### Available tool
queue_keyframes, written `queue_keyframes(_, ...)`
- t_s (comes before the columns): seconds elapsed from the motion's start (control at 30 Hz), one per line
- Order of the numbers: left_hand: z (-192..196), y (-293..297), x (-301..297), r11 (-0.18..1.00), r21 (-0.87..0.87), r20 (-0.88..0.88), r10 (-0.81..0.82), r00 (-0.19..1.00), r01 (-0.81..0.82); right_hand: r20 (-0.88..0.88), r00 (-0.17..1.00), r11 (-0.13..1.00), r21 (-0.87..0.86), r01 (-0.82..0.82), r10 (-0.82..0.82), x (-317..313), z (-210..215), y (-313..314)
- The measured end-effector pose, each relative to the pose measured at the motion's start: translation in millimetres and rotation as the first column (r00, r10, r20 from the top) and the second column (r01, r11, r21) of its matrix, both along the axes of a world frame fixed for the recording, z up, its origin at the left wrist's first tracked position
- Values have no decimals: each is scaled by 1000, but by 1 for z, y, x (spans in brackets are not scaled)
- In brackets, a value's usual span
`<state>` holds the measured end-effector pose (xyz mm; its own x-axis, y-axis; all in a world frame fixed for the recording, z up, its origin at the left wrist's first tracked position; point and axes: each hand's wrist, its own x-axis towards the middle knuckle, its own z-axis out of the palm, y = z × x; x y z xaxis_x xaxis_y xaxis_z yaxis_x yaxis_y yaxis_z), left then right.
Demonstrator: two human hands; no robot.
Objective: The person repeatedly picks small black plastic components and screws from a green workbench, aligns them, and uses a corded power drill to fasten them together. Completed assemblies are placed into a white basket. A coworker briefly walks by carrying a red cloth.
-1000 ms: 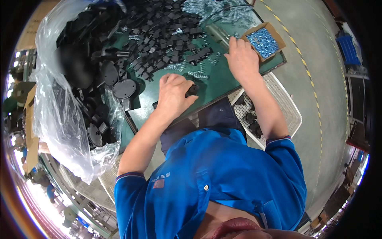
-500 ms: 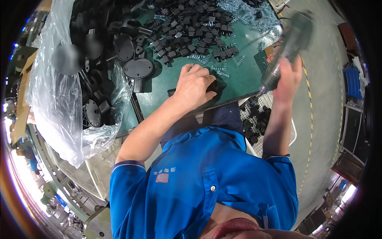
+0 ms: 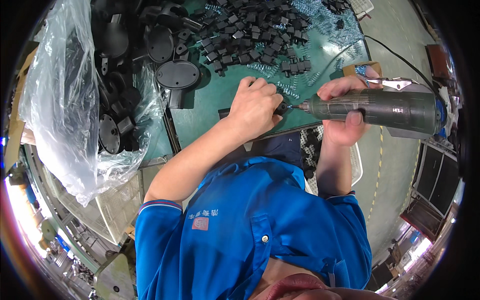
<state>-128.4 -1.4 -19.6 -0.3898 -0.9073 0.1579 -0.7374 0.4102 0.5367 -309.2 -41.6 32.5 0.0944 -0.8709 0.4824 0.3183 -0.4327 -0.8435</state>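
My left hand presses down on the green tabletop, closed round a black plastic part that is mostly hidden by the fingers. In my right hand is a dark electric screwdriver, held level and pointing left. Its bit meets the right end of the black part, where a small bit of metal shows. Just beyond my left hand lie loose metal springs and a heap of small black plastic blocks.
More springs are piled at the far right. Black oval-headed parts and a clear plastic bag fill the left. Beside the screwdriver sit a small cardboard box and a black cable. A white basket with black pieces stands below the table edge.
My right hand has swung the screwdriver from a raised, slanted position to level, bringing its bit against the part at my left hand. The left hand has hardly moved.
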Motion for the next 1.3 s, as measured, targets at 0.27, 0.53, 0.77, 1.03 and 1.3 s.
queue_keyframes(0.27, 0, 0, 0, 1000, 22, 29, -4, 1000, 3, -5, 999, 998, -35, -51, 51, 6, -6, 1)
queue_keyframes(0.53, 0, 0, -1, 1000, 13, 31, 0, 1000, 0, -3, 998, 998, -30, -61, 61, 8, -14, -1)
queue_keyframes(0.77, -3, 1, 0, 1000, -19, 25, 4, 1000, -4, -213, 966, 975, -129, -180, 150, 17, -10, 2)
queue_keyframes(1.03, 0, 0, 0, 1000, 29, 82, -15, 997, 12, -237, 958, 969, -143, -199, 162, 21, -19, 2)
queue_keyframes(1.3, -1, 3, -2, 1000, 10, 69, 6, 998, -7, -343, 926, 972, -115, -204, 154, 12, -26, 1)
